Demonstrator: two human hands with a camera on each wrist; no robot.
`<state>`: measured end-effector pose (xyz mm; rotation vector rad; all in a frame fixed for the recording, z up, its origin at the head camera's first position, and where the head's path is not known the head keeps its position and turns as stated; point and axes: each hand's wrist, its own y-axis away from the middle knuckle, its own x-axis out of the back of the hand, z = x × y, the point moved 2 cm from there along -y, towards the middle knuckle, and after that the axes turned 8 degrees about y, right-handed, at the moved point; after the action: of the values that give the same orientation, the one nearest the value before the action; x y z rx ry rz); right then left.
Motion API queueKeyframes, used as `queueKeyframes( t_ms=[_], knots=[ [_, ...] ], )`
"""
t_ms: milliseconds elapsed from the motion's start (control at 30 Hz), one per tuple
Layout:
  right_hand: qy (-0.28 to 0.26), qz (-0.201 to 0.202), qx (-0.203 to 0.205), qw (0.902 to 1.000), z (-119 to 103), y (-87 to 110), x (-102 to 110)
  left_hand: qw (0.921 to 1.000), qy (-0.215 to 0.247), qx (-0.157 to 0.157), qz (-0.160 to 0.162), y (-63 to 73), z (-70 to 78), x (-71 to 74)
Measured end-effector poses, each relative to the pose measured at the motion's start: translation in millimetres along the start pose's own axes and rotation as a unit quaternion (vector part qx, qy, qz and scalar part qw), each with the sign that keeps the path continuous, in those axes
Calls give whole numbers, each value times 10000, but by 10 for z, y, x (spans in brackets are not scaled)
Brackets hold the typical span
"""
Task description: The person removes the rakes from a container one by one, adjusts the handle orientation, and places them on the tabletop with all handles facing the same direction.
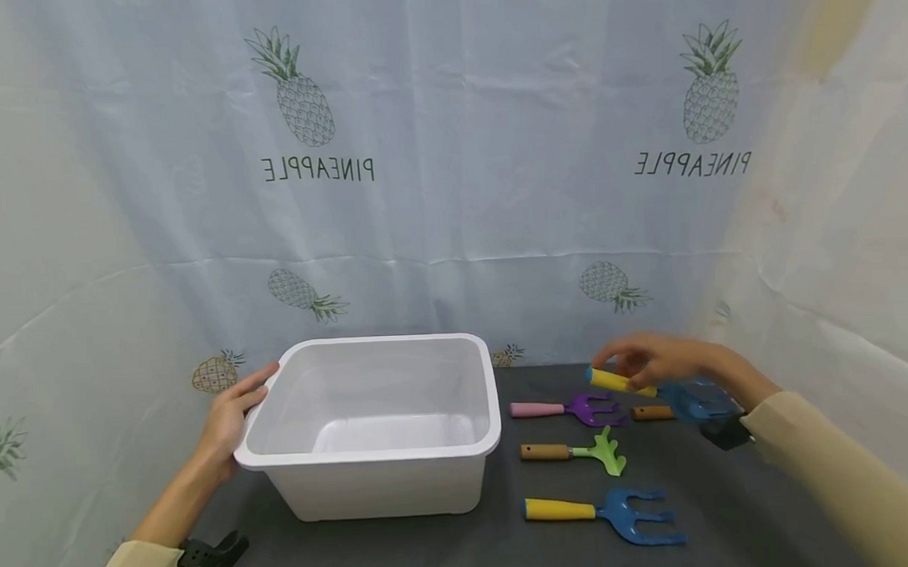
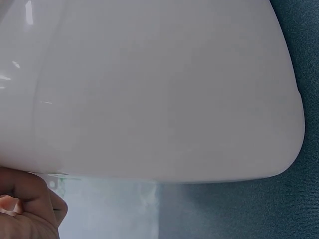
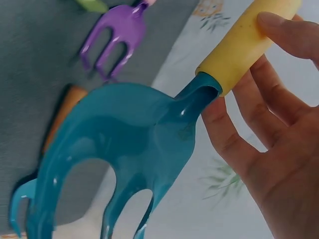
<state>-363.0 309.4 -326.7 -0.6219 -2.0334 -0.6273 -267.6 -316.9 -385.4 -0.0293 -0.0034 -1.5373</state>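
My left hand (image 1: 229,421) grips the left rim of a white plastic basin (image 1: 378,486). In the left wrist view, the curled fingers (image 2: 30,199) lie against the basin's edge. Above the dark table my right hand (image 1: 667,358) holds a blue garden hand fork (image 3: 134,124) by its yellow handle, the thumb on one side and fingers on the other. The tines point back toward the right wrist. Nearest below it are a purple hand fork (image 1: 588,409) with a pink handle and a wooden handle (image 1: 651,413) whose tool head is partly hidden behind the held fork.
Right of the basin, a small green rake (image 1: 604,452) with a wooden handle lies on the dark tabletop (image 1: 569,555). Closer to me is another blue hand fork (image 1: 631,518) with a yellow handle. A pineapple-print curtain (image 1: 451,192) hangs behind and at both sides.
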Motion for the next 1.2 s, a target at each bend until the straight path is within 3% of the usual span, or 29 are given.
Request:
queueKeyframes(
  t_ms=[500, 867, 1200],
  knots=[
    [-1123, -375, -216, 9927, 588, 298, -397, 9999, -76, 69, -27, -30, 10, 11],
    [-1307, -494, 219, 9900, 846, 380, -733, 9996, 279, -50, -78, -29, -16, 31],
    [-1500, -375, -322, 9875, 952, 457, -935, 9987, 496, -80, -90, -50, -24, 49]
  ],
)
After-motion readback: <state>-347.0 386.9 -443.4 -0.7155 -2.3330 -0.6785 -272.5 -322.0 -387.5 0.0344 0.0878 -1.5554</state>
